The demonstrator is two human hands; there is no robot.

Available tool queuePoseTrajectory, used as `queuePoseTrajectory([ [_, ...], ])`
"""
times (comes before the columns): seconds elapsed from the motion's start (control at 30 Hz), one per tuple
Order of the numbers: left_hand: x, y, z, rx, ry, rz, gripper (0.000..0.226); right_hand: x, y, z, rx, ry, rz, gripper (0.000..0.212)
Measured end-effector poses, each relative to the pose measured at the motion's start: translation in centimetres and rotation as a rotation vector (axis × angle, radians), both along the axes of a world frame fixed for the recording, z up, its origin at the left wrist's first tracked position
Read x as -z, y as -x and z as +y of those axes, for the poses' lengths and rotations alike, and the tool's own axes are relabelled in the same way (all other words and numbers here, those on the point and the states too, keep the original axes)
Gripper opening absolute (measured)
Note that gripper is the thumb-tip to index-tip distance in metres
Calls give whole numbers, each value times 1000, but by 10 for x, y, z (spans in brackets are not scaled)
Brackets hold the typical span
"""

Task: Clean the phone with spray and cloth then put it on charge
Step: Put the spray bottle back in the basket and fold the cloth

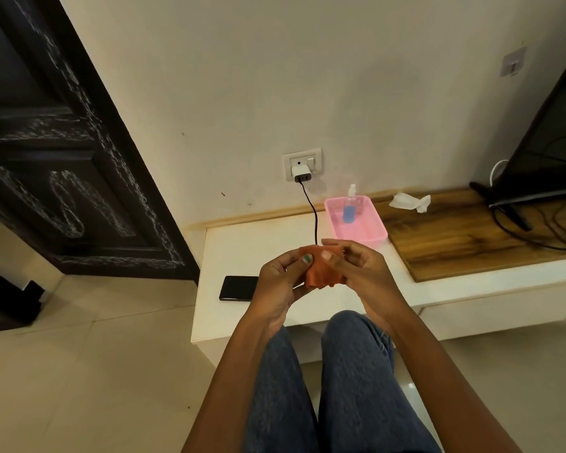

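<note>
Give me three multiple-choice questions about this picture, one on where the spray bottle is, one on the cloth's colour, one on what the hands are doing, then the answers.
1. Where is the spray bottle?
A. in the pink basket
B. on the floor
C. beside the phone

2. What colour is the cloth?
A. white
B. orange
C. blue

3. What are the hands doing?
A. both hold the cloth
B. one holds the phone
C. both rest on the white counter

Answers:
1 A, the bottle stands inside the basket near the wall.
2 B, the fabric between the hands is orange.
3 A, the left hand and right hand both grip the cloth, while the phone lies untouched on the counter.
</note>
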State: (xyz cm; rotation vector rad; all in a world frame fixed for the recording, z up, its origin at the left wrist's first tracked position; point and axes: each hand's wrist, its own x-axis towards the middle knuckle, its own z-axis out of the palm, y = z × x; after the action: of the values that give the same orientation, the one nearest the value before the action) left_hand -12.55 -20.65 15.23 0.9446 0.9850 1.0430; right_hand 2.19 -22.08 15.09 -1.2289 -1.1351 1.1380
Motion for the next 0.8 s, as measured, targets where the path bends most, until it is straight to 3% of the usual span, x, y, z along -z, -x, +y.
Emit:
queuePoseTrajectory([
  [0.13, 6, -3, 4, 14, -7, 1, 18, 10, -1, 5, 162, -75, -92, 8],
  [0.33, 18, -15, 18, 11, 46, 160, 23, 19, -9, 16, 300, -54, -132, 21],
  [0.57, 34, -30, 33, -21, 145, 92, 20, 38, -27, 29, 338, 61, 36, 26],
  [0.73, 46, -48, 47, -7, 198, 116, 16, 54, -42, 39, 388, 94, 54, 21],
  [0.8, 52, -54, 54, -33, 223, 122, 15, 58, -48, 46, 341, 167, 64, 29],
])
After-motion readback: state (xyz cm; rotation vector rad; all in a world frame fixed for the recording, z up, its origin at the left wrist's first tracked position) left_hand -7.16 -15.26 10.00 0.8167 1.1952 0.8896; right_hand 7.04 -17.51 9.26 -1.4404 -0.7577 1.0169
